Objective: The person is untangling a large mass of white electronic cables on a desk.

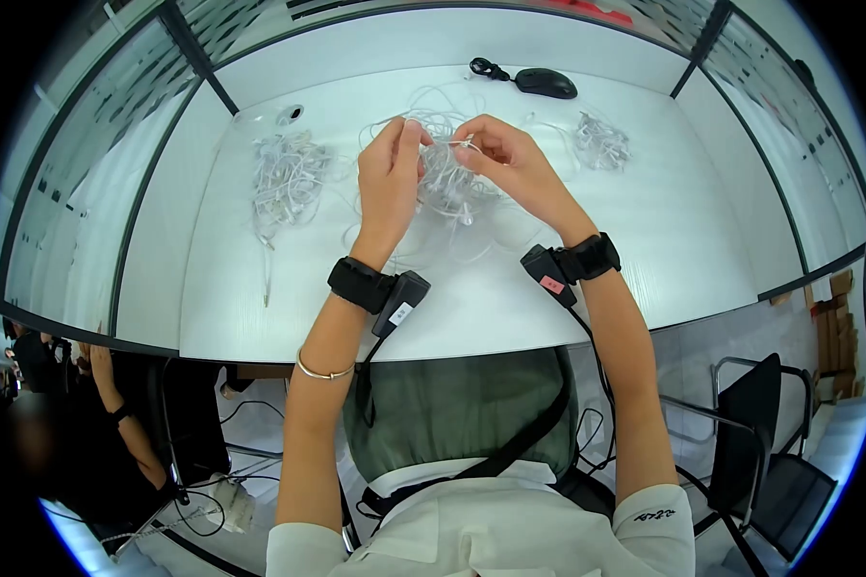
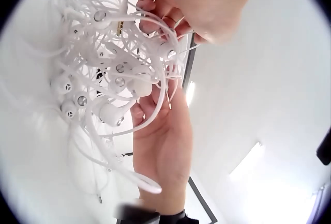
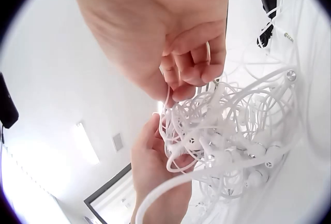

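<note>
A tangled bundle of white earphones [image 1: 449, 185] lies on the white table between the two hands. Its glossy earbuds [image 2: 120, 82] and looped cables show close up in the left wrist view. My right hand [image 1: 520, 168] pinches a white cable [image 3: 166, 100] between thumb and fingertips, above the bundle. At the bundle's other side, my left hand [image 1: 390, 178] has its fingers curled in and grips cable strands of the same tangle. Loose loops hang in front of both hands, and parts of the fingertips are hidden behind them.
A second heap of white earphones [image 1: 289, 183] lies to the left, a smaller white cable heap [image 1: 601, 144] to the right. A black mouse [image 1: 546, 83] with a coiled cord stands at the back. Low white partitions [image 1: 452, 46] enclose the table. Another person [image 1: 87, 423] is at lower left.
</note>
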`<state>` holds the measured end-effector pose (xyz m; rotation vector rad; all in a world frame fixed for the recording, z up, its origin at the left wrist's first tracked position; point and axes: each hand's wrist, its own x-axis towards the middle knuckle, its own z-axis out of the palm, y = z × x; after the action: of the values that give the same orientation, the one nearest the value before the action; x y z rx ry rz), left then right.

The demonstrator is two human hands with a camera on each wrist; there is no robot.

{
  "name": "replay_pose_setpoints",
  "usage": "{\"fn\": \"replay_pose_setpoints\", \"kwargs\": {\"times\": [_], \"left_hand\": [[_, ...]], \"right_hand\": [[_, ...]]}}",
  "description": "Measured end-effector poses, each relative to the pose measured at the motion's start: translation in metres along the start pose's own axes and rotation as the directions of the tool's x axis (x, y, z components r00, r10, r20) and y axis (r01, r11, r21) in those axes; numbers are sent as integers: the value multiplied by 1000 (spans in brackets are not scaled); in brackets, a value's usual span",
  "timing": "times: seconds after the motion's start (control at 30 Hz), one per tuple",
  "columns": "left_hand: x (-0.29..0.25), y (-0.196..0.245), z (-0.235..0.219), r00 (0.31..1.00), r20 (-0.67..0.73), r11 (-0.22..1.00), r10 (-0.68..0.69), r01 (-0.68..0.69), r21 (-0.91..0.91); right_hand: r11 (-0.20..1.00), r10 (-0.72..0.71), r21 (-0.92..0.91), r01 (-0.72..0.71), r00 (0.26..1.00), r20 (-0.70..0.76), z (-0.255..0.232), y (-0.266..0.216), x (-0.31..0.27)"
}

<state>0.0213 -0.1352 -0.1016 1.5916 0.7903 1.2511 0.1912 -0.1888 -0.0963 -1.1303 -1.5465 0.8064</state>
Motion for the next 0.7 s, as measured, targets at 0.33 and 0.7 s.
{"fn": "replay_pose_setpoints", "kwargs": {"times": [0.33, 0.7], "left_hand": [[-2, 0, 6, 992, 62, 993, 108, -110, 40], [2, -8, 13, 921, 31, 913, 389, -390, 122]], "right_hand": [[964, -49, 240, 117, 961, -271, 5, -12, -3], [979, -95, 144, 143, 951, -294, -3, 7, 2]]}}
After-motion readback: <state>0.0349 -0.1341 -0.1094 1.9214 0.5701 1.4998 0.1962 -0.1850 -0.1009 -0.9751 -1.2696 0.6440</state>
